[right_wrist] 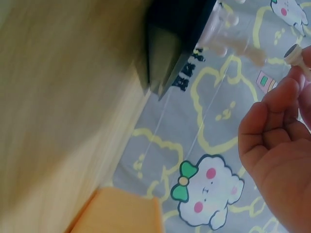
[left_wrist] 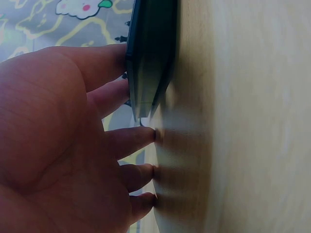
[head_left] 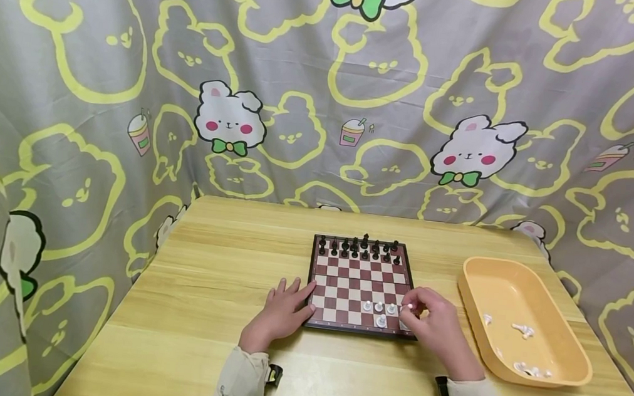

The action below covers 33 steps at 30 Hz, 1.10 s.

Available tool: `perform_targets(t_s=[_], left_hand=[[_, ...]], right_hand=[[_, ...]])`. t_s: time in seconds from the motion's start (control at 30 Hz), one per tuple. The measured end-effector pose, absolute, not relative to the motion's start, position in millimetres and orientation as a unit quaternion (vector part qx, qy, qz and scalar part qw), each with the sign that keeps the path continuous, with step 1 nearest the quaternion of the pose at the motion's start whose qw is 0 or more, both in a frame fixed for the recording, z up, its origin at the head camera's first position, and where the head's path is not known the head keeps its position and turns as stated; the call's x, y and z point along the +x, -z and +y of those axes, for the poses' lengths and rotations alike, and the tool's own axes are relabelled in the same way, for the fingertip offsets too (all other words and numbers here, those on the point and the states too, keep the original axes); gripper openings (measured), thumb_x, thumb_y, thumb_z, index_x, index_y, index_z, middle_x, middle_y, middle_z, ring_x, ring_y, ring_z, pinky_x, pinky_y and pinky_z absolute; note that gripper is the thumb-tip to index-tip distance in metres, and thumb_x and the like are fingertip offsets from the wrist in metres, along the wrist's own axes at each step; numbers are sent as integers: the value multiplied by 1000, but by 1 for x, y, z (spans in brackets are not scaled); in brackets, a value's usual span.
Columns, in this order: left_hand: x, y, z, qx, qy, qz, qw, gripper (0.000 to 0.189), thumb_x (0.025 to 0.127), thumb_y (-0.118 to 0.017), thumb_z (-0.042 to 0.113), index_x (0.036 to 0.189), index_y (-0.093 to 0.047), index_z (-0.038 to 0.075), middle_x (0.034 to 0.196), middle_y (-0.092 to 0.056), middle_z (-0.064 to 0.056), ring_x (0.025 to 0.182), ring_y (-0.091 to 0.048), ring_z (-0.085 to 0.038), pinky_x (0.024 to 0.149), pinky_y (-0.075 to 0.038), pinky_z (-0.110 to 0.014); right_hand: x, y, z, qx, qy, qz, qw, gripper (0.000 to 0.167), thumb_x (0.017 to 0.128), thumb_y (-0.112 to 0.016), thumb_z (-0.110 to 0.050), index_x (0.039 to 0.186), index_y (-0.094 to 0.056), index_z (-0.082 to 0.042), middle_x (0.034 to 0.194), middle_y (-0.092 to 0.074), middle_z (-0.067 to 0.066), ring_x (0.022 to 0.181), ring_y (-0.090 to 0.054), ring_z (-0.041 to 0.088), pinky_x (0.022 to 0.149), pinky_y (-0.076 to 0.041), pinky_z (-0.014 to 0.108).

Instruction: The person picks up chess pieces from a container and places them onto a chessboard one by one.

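Note:
A chessboard [head_left: 338, 283] lies on the table, with black chess pieces [head_left: 365, 254] in two rows along its far side. Several white chess pieces [head_left: 379, 307] stand near its close right corner. At the board's left edge, my left hand [head_left: 282, 311] rests with fingers spread; in the left wrist view, the thumb and a finger touch the board [left_wrist: 153, 53] while other fingertips meet the tabletop. My right hand [head_left: 437, 322] pinches a white chess piece [right_wrist: 293, 54] above the near right corner, its base showing in the right wrist view. Fingers partly hide that corner.
An orange tray [head_left: 470, 290] stands right of the board, holding several loose white chess pieces [head_left: 523, 330]. The wooden table [head_left: 220, 265] meets a patterned curtain [head_left: 303, 96] at the back and sides.

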State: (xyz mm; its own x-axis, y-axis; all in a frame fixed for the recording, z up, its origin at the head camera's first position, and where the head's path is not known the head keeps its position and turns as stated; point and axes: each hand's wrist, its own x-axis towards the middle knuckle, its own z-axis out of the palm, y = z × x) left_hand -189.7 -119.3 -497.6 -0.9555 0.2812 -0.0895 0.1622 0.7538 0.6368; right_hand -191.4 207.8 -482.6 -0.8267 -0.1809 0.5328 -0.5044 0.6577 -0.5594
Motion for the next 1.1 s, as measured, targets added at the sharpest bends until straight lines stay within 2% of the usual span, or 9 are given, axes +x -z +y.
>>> perform_targets(t_s=[0.23, 0.53, 0.7, 0.83, 1.1], left_hand=[[-190, 497, -118, 120, -333, 931, 91, 55, 107, -53, 32, 158, -45, 12, 162, -31, -31, 151, -11, -58, 120, -8, -71], [-190, 497, -117, 120, -332, 931, 92, 55, 107, -53, 33, 158, -45, 13, 162, -31, -30, 152, -10, -58, 121, -8, -71], [-191, 498, -118, 120, -331, 931, 91, 56, 107, -52, 33, 158, -45, 13, 162, -31, -30, 152, -11, -58, 120, -8, -71], [-190, 498, -118, 119, -333, 931, 93, 56, 107, -52, 33, 158, -44, 14, 162, -31, -30, 152, -10, -58, 121, -8, -70], [-189, 495, -118, 116, -334, 930, 96, 55, 107, -52, 32, 158, -44, 13, 163, -30, -30, 152, -10, -57, 121, -7, -70]], right_hand=[[-189, 487, 195, 226, -371, -878, 200, 25, 71, -70, 1, 80, -64, -21, 80, -61, -10, 72, -55, 7, 61, -50, 23], [-189, 488, 179, 241, -361, -885, 168, 25, 73, -71, 1, 80, -63, -22, 78, -54, -12, 70, -50, 5, 59, -47, 22], [-193, 483, 172, 238, -351, -895, 136, 24, 74, -72, -2, 80, -63, -24, 80, -54, -13, 72, -52, 7, 61, -47, 22], [-199, 478, 168, 256, -340, -895, 132, 22, 75, -71, -3, 81, -63, -23, 81, -56, -12, 73, -53, 8, 62, -48, 23], [-209, 470, 157, 298, -312, -897, 95, 17, 78, -66, -3, 84, -67, -19, 80, -59, -10, 71, -50, 6, 62, -46, 23]])
